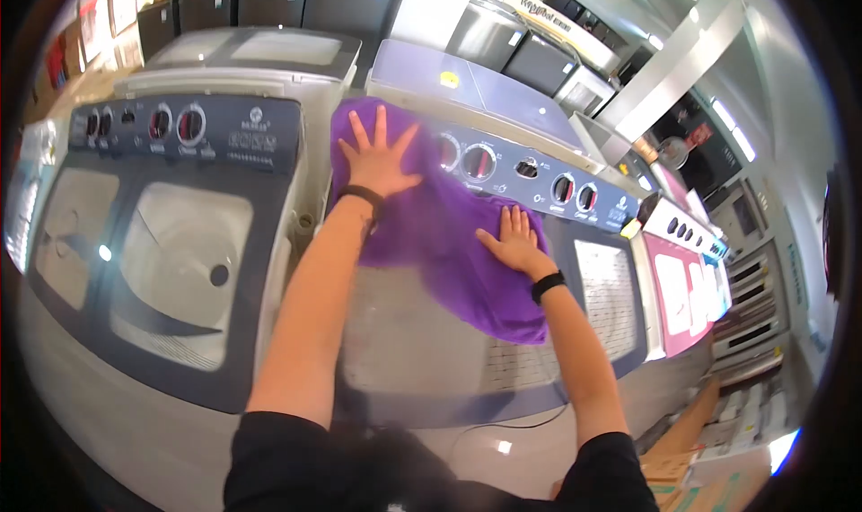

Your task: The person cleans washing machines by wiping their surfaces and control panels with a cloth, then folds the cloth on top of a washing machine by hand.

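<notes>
A purple cloth (485, 278) lies spread over the top of a twin-tub washing machine (404, 332), covering part of its lid and the left end of its control panel. My left hand (377, 160) presses flat on the cloth at the panel's left corner, fingers spread. Lower and to the right, my right hand (516, 242) rests flat on the cloth just below the panel, its fingers stretched out. Several knobs, one of them a dial (479, 161), show beside the cloth. What lies under the cloth is hidden.
Close on the left stands another twin-tub washing machine (189, 260). A pink-lidded machine (682, 283) is on the right. Behind is a machine with a greyish-purple lid (485, 81). A thin cable (512, 425) hangs at the front edge; cardboard boxes (691, 467) sit at lower right.
</notes>
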